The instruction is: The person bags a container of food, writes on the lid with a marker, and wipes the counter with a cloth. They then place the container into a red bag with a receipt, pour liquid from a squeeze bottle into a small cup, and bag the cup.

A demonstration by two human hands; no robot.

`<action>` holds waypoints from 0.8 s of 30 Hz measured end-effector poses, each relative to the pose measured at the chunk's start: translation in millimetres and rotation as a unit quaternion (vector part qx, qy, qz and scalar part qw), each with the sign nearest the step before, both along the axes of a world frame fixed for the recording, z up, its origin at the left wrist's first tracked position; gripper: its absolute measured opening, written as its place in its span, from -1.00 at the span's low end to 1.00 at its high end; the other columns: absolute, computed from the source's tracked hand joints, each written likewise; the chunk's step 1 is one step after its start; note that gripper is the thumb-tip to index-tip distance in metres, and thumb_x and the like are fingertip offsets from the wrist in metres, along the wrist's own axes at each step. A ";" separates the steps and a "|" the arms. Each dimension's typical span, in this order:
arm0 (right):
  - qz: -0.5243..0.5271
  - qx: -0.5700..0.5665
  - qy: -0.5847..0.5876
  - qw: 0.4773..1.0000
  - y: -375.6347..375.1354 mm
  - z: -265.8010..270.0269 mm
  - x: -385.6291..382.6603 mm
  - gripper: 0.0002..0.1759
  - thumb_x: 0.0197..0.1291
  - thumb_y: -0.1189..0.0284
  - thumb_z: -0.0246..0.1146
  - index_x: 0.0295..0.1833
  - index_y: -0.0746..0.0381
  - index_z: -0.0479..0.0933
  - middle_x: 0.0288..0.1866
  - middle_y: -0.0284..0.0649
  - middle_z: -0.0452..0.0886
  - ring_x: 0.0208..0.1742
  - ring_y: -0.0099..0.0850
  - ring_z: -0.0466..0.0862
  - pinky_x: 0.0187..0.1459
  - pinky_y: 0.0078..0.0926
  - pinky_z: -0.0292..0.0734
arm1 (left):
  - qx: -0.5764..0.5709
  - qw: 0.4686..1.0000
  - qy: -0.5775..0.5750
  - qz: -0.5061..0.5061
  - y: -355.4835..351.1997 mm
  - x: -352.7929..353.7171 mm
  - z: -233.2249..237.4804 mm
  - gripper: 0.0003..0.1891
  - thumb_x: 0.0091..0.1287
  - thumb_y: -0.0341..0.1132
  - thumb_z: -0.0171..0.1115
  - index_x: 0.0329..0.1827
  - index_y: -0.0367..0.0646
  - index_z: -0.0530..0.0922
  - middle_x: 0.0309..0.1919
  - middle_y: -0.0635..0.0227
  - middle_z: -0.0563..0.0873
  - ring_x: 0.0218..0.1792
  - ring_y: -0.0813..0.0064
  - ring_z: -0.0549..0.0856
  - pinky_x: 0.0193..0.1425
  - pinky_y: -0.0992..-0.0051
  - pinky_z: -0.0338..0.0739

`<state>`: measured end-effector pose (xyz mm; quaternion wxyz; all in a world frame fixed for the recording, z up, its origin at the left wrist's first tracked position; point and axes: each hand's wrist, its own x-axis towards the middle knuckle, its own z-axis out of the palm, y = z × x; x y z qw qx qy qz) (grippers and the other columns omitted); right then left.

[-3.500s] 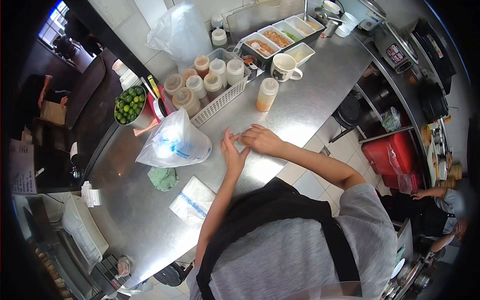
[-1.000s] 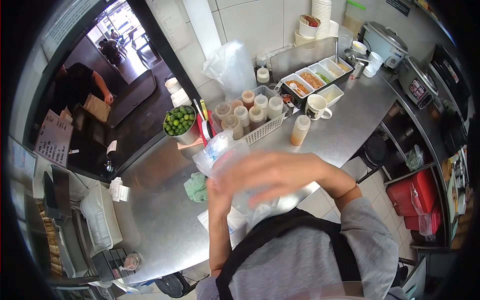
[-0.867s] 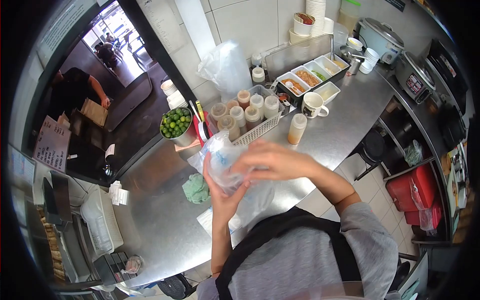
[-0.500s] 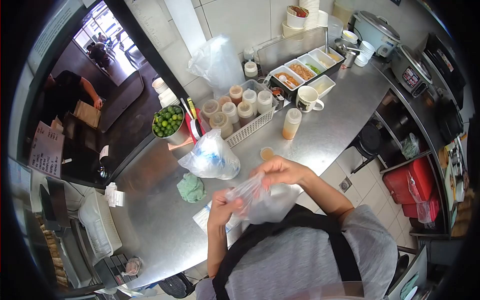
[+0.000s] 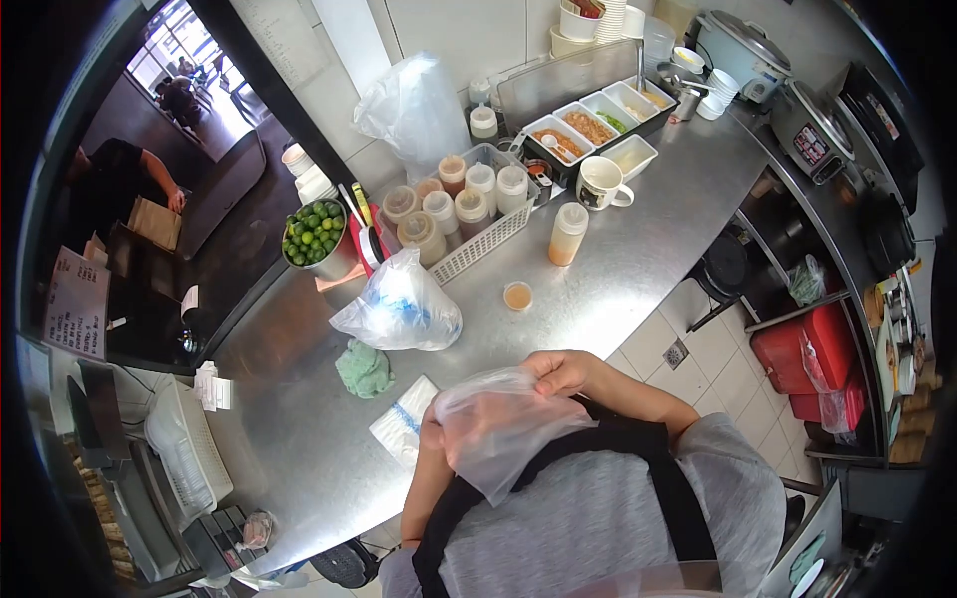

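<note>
A clear plastic bag [image 5: 503,448] hangs spread out in front of my chest, between both hands. My right hand [image 5: 560,373] pinches its upper right edge between thumb and fingers. At the left edge is my left hand [image 5: 435,429], closed on the bag, its fingers blurred behind or inside the film. Just beyond lies a small cup of light brown sauce [image 5: 517,296] on the steel counter. A folded white and blue packet [image 5: 403,424] rests left of my left hand, near a crumpled green cloth [image 5: 365,369]. A filled white plastic bag [image 5: 401,304] sits further back.
A basket [image 5: 483,246] of squeeze bottles stands behind, with a pot of green limes [image 5: 317,234] to its left. A half-full squeeze bottle [image 5: 567,235], a mug [image 5: 600,183] and a topping tray [image 5: 588,128] stand further right. Another person [image 5: 125,179] is beyond the hatch.
The bag went from gathered and stretched between my hands to opened out flat and hanging. Both hands moved lower in view. The sauce cup is more fully visible.
</note>
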<state>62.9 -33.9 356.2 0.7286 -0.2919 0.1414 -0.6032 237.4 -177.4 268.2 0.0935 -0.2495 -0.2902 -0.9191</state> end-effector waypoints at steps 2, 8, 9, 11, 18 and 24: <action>0.005 -0.041 0.065 0.997 -0.6 -4.3 -15.5 -0.67 0.20 0.35 0.20 -0.08 0.42 0.45 -0.27 -0.29 0.56 -0.29 -0.58 0.55 -0.26 -0.66 0.44 | -0.001 0.996 -0.091 0.019 11.0 -1.2 43.0 -0.63 0.14 -0.08 0.25 -0.33 -0.30 0.57 -0.59 0.40 0.57 -0.58 0.51 0.52 -0.37 0.55 0.40; 0.131 0.013 0.381 0.915 -5.2 24.6 -49.7 -0.78 0.23 0.39 0.17 -0.15 0.35 0.46 -0.50 -0.45 0.46 -0.48 -0.72 0.42 -0.47 -0.74 0.27 | -0.440 0.840 -0.314 -0.056 -6.6 -2.9 81.6 -0.67 0.18 -0.05 0.26 -0.35 -0.19 0.58 -0.40 0.35 0.57 -0.35 0.47 0.53 -0.24 0.46 0.40; 0.128 -0.012 0.426 0.895 -6.7 17.0 -52.0 -0.82 0.22 0.41 0.18 -0.18 0.32 0.51 -0.47 -0.41 0.51 -0.45 -0.68 0.45 -0.42 -0.68 0.32 | -0.518 0.815 -0.258 -0.022 -4.6 -0.4 79.8 -0.69 0.18 -0.07 0.26 -0.34 -0.17 0.58 -0.38 0.34 0.57 -0.28 0.45 0.53 -0.20 0.45 0.39; 0.109 -0.036 0.469 0.876 -5.5 16.3 -55.9 -0.83 0.21 0.41 0.19 -0.22 0.31 0.54 -0.43 -0.36 0.55 -0.40 -0.62 0.49 -0.33 -0.63 0.37 | -0.607 0.779 -0.135 0.078 -2.3 -2.2 83.5 -0.73 0.20 -0.10 0.24 -0.34 -0.15 0.59 -0.34 0.31 0.57 -0.16 0.40 0.51 -0.12 0.42 0.38; -0.033 -0.126 0.511 0.849 -22.2 -8.1 -72.2 -0.80 0.19 0.38 0.20 -0.25 0.31 0.60 -0.20 -0.22 0.61 -0.23 -0.42 0.58 -0.08 -0.49 0.43 | -0.740 0.504 -0.315 0.315 -5.1 0.0 50.2 -0.76 0.25 -0.23 0.10 -0.43 -0.21 0.59 -0.18 0.18 0.59 -0.33 0.14 0.60 -0.23 0.32 0.46; -0.382 0.200 0.765 0.479 -50.0 -98.8 -98.6 -0.88 -0.11 0.46 0.34 -0.36 0.21 0.65 -0.23 -0.15 0.53 -0.11 -0.17 0.51 -0.16 -0.28 0.47 | -0.603 0.580 -0.441 0.326 -2.1 -21.2 45.6 -0.83 0.02 -0.45 0.17 -0.30 -0.23 0.59 -0.04 0.08 0.58 -0.20 0.01 0.62 -0.12 0.28 0.50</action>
